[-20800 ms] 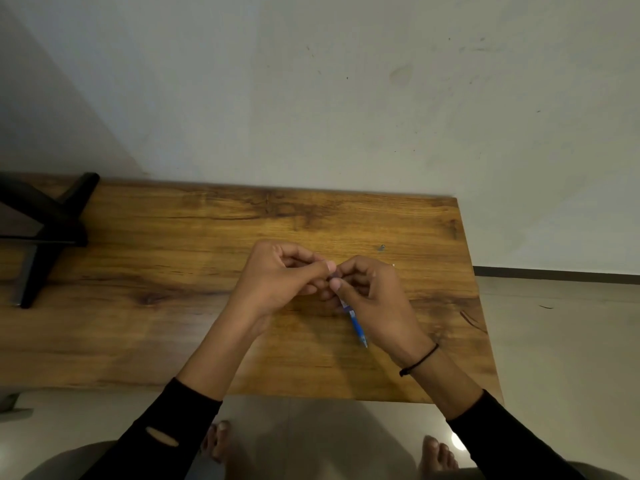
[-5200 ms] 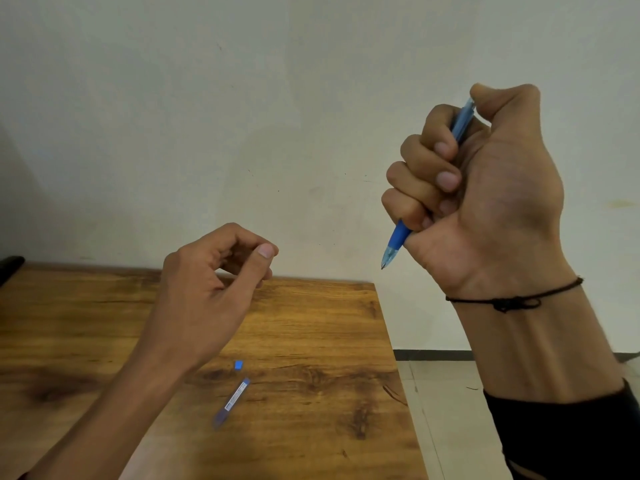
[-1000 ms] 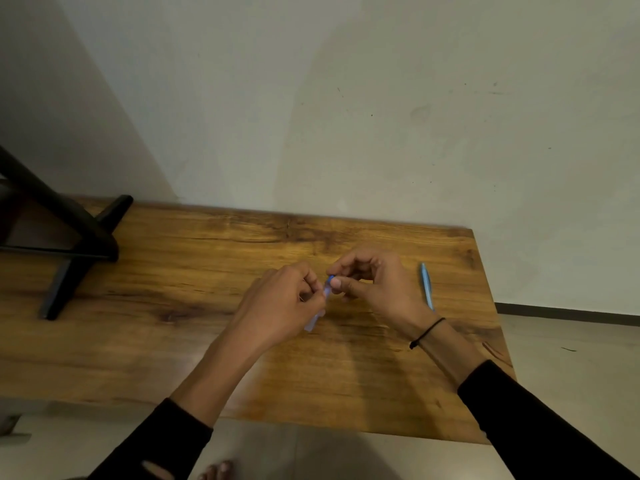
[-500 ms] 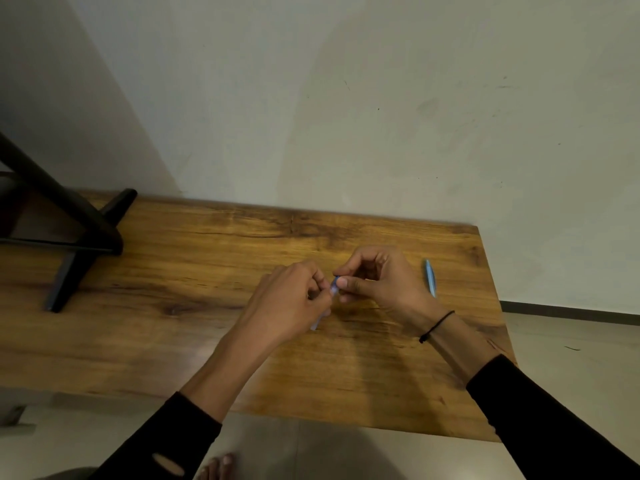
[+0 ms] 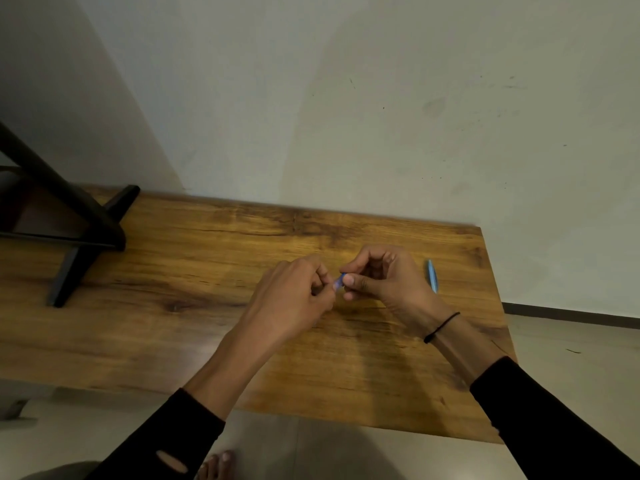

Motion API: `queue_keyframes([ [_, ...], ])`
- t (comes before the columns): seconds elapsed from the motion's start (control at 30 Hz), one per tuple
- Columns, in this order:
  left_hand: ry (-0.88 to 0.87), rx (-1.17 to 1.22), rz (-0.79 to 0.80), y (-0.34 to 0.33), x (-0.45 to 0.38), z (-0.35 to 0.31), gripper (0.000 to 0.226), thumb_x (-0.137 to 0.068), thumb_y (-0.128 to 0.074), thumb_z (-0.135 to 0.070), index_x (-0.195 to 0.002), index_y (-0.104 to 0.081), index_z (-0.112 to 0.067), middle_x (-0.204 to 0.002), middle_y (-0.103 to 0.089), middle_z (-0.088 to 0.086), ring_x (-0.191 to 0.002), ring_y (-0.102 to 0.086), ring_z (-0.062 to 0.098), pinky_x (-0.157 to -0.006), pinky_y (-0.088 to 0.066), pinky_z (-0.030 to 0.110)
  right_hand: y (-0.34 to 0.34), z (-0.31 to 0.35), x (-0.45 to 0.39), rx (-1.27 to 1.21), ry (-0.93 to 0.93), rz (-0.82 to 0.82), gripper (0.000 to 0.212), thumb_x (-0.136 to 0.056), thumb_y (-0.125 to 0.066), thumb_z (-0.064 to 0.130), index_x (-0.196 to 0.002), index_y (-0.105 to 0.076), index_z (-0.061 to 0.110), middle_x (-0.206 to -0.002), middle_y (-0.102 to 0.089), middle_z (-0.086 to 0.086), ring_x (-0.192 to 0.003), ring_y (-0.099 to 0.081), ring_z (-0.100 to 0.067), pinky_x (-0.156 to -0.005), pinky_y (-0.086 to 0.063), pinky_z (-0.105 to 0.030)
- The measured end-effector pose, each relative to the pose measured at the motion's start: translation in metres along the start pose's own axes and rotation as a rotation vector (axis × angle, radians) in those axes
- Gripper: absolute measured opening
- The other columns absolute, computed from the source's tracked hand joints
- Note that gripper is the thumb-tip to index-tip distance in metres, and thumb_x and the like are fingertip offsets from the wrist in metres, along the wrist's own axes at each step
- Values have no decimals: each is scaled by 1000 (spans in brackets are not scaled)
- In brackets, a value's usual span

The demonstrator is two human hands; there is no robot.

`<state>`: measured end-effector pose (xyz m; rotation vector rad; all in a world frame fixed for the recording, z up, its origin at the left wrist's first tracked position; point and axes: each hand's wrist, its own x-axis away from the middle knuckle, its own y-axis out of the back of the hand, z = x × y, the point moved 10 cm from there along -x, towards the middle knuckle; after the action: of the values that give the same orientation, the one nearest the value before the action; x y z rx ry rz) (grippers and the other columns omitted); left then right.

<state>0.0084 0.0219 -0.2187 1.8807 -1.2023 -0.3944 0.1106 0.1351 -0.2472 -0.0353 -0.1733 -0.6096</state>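
Above the middle of the wooden table (image 5: 173,334), my left hand (image 5: 291,299) and my right hand (image 5: 381,278) meet fingertip to fingertip. Between them they pinch a small blue pen part (image 5: 338,281), of which only a short bit shows; the rest is hidden inside my left fingers. A blue pen body (image 5: 431,274) lies on the table just right of my right hand, apart from it and pointing away from me.
A black stand (image 5: 86,233) with angled legs sits on the table's far left. The wall runs right behind the table. The table's right edge is close to the pen, with floor beyond. My bare feet show below the near edge.
My hands have closed together, and less of the blue part shows below my left hand than a second ago. The pen body has not moved.
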Motion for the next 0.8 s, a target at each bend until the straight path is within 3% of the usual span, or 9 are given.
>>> queue_keyframes([
  [0.23, -28, -22, 1, -1, 1, -5, 12, -100, -70, -35, -91, -62, -34, -82, -83, -12, -78, -75, 8, -77, -57, 36, 0, 6, 1, 29, 32, -22, 20, -86, -77, -9, -98, -66, -20, -98, -72, -41, -82, -72, -30, -70, -66, -30],
  [0.37, -19, 54, -21, 0, 1, -2, 14, -101, -69, -38, -90, -61, -36, -76, -80, -16, -70, -71, -3, -68, -53, 31, -1, 12, 2, -25, 65, -34, 10, -87, -76, -11, -92, -68, -10, -94, -71, -39, -75, -71, -27, -68, -66, -29],
  [0.47, 33, 248, -19, 0, -1, 6, 8, -101, -71, -32, -97, -64, -33, -77, -82, -13, -71, -75, -1, -70, -60, 34, 3, 15, 1, -40, 87, -83, 10, -89, -75, -10, -96, -70, -7, -90, -71, -33, -78, -71, -29, -69, -66, -34],
  [0.53, 101, 478, -10, 0, -1, 12, 15, -101, -73, -21, -112, -66, -29, -84, -85, -1, -86, -82, 21, -81, -68, 49, 3, 16, 2, -35, 101, -103, 14, -91, -74, -8, -105, -72, -5, -87, -72, -22, -77, -73, -23, -68, -66, -33],
  [0.57, 133, 588, -7, -1, -1, 14, 22, -101, -74, -17, -118, -66, -29, -85, -85, 3, -86, -82, 25, -79, -69, 50, 4, 16, 2, -41, 105, -112, 17, -92, -74, -7, -108, -74, -4, -87, -72, -20, -77, -73, -22, -69, -66, -32],
  [0.67, 273, 887, -29, -3, -2, 22, 24, -103, -70, -5, -113, -76, -26, -72, -81, 4, -68, -76, 11, -57, -65, 29, 9, 22, 6, -57, 136, -180, 16, -92, -73, -7, -107, -76, -5, -92, -73, -27, -82, -70, -25, -68, -65, -31],
  [0.73, 413, 1030, -58, -6, -1, 32, 20, -102, -69, -1, -99, -82, -15, -69, -79, 5, -57, -74, 6, -52, -60, 19, 11, 36, 11, 8, 220, -232, 13, -91, -74, -7, -102, -77, -1, -93, -75, -26, -82, -71, -25, -68, -64, -27],
  [0.8, 520, 1155, -67, -11, 3, 37, 11, -97, -75, -1, -91, -84, -5, -77, -79, 10, -60, -77, 9, -52, -60, 15, 6, 54, 19, 91, 314, -234, 15, -90, -77, -4, -100, -78, 8, -93, -78, -14, -80, -73, -17, -70, -61, -23],
])
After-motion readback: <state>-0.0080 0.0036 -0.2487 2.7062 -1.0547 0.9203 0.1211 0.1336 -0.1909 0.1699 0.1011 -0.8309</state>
